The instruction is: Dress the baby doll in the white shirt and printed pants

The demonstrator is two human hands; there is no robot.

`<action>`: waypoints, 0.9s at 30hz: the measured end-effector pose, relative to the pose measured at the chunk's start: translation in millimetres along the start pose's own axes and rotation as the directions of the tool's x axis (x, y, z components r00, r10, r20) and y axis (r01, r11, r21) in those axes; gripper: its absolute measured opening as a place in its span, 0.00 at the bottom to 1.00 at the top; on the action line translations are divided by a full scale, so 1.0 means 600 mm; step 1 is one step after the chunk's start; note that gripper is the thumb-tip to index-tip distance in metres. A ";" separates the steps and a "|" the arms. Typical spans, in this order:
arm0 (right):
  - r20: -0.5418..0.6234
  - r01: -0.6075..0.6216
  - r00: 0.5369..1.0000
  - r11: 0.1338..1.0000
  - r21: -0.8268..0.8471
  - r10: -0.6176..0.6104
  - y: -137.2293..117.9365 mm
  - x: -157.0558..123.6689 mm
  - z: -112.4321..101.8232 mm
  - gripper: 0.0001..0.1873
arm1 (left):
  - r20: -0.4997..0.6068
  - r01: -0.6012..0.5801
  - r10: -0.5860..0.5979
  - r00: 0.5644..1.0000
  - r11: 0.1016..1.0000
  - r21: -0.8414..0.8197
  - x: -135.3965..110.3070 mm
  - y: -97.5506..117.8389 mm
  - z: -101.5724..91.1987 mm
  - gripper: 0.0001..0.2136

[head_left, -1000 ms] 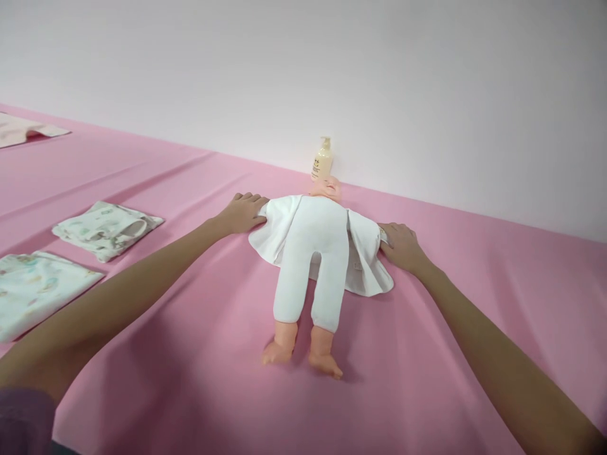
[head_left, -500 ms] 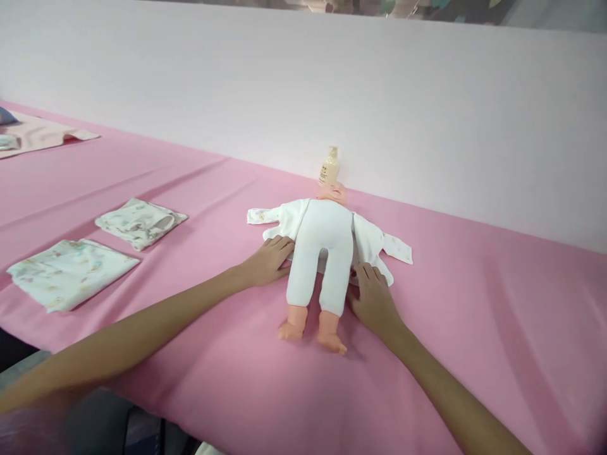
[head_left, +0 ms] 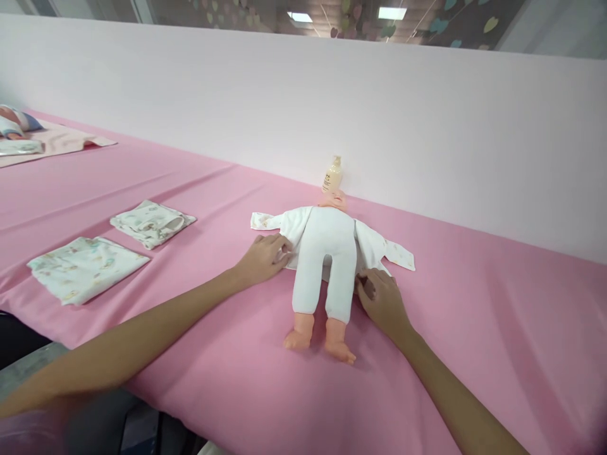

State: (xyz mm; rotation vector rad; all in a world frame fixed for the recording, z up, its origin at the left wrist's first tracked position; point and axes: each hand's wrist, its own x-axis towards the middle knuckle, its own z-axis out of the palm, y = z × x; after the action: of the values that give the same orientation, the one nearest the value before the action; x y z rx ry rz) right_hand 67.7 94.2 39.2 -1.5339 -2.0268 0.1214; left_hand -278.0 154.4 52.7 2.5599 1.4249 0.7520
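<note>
A baby doll [head_left: 325,265] in a white bodysuit lies on its back on the pink cloth-covered table [head_left: 474,316], its bare feet towards me. Under it an open white garment [head_left: 374,246] is spread, sleeves out to both sides. My left hand [head_left: 263,258] is at the garment's left flap beside the doll's hip, fingers curled and pinching the cloth edge. At the lower right flap by the doll's thigh, my right hand [head_left: 382,300] has its fingers curled on the cloth too.
A cream pump bottle [head_left: 332,175] stands against the white wall behind the doll's head. Two folded patterned cloths [head_left: 152,222] [head_left: 85,268] lie to the left. More fabric items [head_left: 28,139] sit at the far left. The table's near edge runs at lower left.
Both hands came in from the garment's sleeve ends to its lower flaps beside the doll's hips, then curled onto the cloth. The view has pulled back and tilted up.
</note>
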 end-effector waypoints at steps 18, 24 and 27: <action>0.182 -0.548 0.768 0.776 -0.312 0.614 0.098 0.025 -0.083 0.27 | 0.065 0.548 -0.545 0.836 0.822 -0.159 0.024 -0.101 -0.019 0.15; 0.348 -0.520 0.762 0.836 -0.176 0.547 0.133 0.026 -0.139 0.30 | 0.201 0.608 -0.574 0.794 0.752 -0.254 0.015 -0.124 -0.044 0.21; 0.348 -0.541 0.743 0.819 -0.190 0.571 0.163 0.020 -0.176 0.31 | 0.148 0.543 -0.527 0.837 0.834 -0.100 0.008 -0.128 -0.048 0.23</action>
State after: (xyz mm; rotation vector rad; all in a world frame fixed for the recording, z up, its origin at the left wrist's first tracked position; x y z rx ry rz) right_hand 201.4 109.2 90.8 -2.2831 -1.7832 0.6413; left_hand -348.4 197.0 53.9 1.9074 1.8496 0.5707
